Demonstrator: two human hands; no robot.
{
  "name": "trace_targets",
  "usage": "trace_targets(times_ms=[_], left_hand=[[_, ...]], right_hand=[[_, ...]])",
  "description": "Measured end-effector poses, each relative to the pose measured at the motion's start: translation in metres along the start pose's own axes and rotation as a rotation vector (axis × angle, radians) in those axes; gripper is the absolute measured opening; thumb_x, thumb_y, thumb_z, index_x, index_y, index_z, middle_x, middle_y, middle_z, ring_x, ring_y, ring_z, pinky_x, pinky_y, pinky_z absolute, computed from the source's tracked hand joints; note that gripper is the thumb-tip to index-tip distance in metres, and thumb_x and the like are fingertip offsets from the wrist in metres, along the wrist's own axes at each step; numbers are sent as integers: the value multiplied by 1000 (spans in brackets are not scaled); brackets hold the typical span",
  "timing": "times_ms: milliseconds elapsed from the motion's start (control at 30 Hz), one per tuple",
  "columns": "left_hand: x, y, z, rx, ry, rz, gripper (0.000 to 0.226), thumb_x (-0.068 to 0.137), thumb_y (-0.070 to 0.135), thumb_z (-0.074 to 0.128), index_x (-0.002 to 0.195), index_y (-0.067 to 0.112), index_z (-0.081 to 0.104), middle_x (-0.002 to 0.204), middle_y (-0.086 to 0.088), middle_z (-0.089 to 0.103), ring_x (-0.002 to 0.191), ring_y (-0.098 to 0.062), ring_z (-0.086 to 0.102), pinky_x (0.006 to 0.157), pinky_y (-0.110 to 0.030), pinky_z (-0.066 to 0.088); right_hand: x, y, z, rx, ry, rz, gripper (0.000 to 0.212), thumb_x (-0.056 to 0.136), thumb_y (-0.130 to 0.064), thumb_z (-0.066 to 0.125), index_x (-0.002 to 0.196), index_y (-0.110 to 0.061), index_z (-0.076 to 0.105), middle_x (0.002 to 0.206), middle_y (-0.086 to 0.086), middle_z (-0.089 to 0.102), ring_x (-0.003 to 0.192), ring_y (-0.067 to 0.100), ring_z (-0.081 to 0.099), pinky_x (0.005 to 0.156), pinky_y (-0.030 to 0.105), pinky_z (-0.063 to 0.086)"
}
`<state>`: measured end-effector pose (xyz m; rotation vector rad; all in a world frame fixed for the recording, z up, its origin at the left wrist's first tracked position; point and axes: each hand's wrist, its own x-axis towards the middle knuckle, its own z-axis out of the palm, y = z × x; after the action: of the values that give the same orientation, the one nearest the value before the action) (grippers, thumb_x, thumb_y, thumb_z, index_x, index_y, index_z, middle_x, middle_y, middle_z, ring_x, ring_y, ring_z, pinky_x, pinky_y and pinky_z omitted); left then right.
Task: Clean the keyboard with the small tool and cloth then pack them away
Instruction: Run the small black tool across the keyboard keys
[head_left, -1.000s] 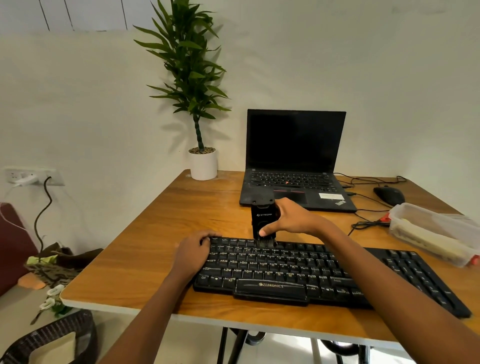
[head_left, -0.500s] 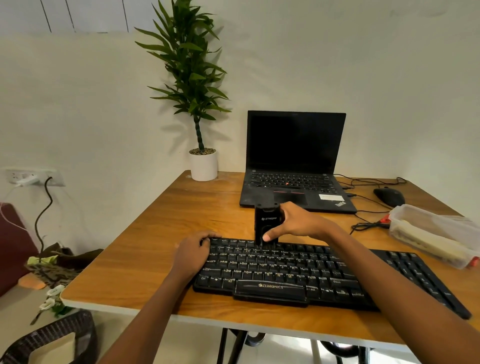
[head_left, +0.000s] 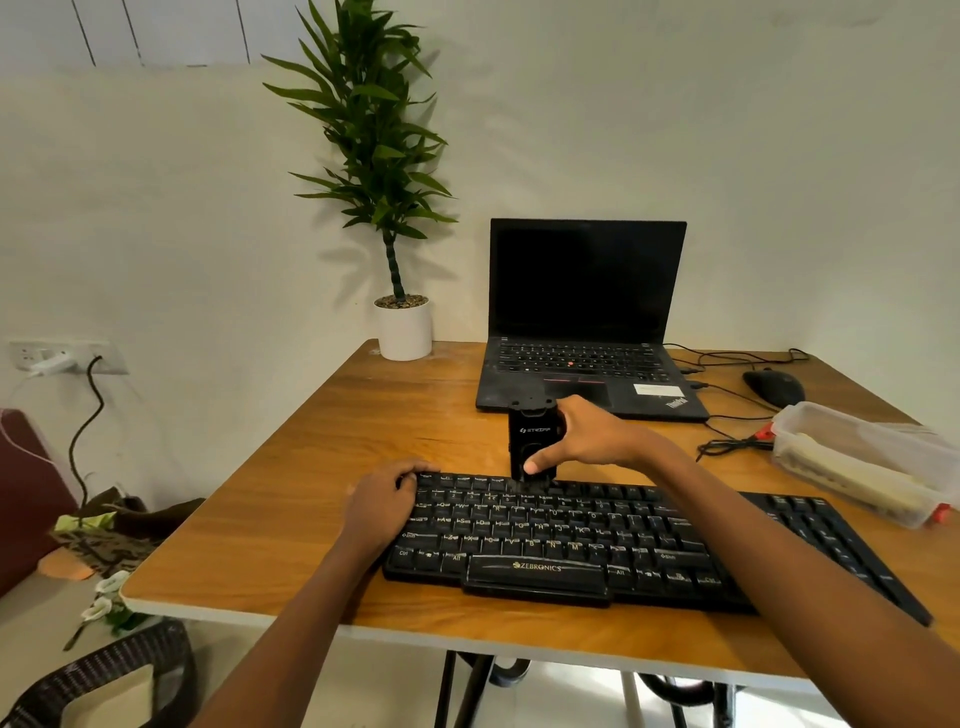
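The right grip (head_left: 592, 441) clasps the small tool (head_left: 530, 431) upright, brush end on the top row of the keyboard (head_left: 571, 540); the left grip (head_left: 384, 501) curls round its corner, probably steadying it.

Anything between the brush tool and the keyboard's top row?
Nothing visible. The right hand holds the black tool upright, bristles on the top row of the keyboard; the left hand holds its left end, aside.
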<state>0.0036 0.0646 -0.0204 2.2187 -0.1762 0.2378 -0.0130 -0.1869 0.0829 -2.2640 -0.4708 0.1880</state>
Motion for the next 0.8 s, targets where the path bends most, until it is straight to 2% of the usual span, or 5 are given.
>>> trace_targets(times_ms=[167,333,567,667,800], left_hand=[[1,-3,0,-15,-7,-4,42,98,18,43,86,55,56,106,15,61,97,-16,59,96,-53,42],[3,-4,1,-10,-6,4,34,98,16,43,98,43,62,115,8,63,101,-15,56,98,-48,41],[4,-5,2,37,11,3,31,98,16,43,108,35,65,121,9,62,104,-12,55,102,-50,37],[3,-4,1,36,7,1,32,98,15,44,107,37,65,116,15,59,103,-10,53,103,-50,36],[2,-1,0,20,-6,10,35,98,15,43,100,44,62,115,13,61,102,-14,56,101,-53,38]], right_hand=[[-14,12,-21,-44,-40,65,44,70,-10,79,106,-16,54,103,3,63,96,18,61,82,32,52],[-30,21,-37,-58,-32,99,41,70,-10,79,97,-27,54,96,-4,64,90,10,62,72,24,52],[-15,9,-9,-14,75,76,51,67,-16,82,109,-18,54,103,-3,62,96,10,58,75,17,45],[-5,5,7,51,110,36,45,66,-17,82,101,-25,54,96,-8,62,93,7,58,73,17,44],[-4,4,9,91,118,41,46,70,-13,79,107,-18,52,95,-8,61,88,4,58,61,8,46]])
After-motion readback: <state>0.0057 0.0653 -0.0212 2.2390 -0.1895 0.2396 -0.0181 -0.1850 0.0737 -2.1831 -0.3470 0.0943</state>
